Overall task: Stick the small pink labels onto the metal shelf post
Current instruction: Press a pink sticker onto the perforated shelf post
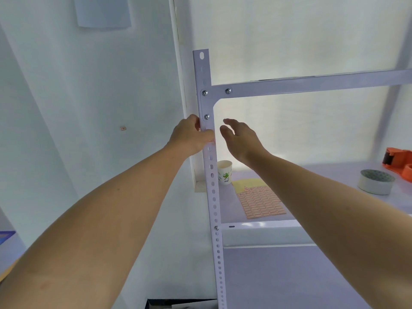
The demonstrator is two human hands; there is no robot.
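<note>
The left hand (pixel 189 137) presses a small pink label (pixel 211 142) onto the perforated white metal post (pixel 214 197), thumb flat on it. The right hand (pixel 239 139) hovers beside, fingers loosely apart, holding nothing.

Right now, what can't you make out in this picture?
- Label on the post: only a pink sliver shows under the left hand; its thumb covers the rest.
- Tape dispenser: cut off by the right edge.
- Print on the label sheet: too small to read.
- Cup: partly behind the post.
- Right hand: open, apparently empty; palm hidden.
</note>
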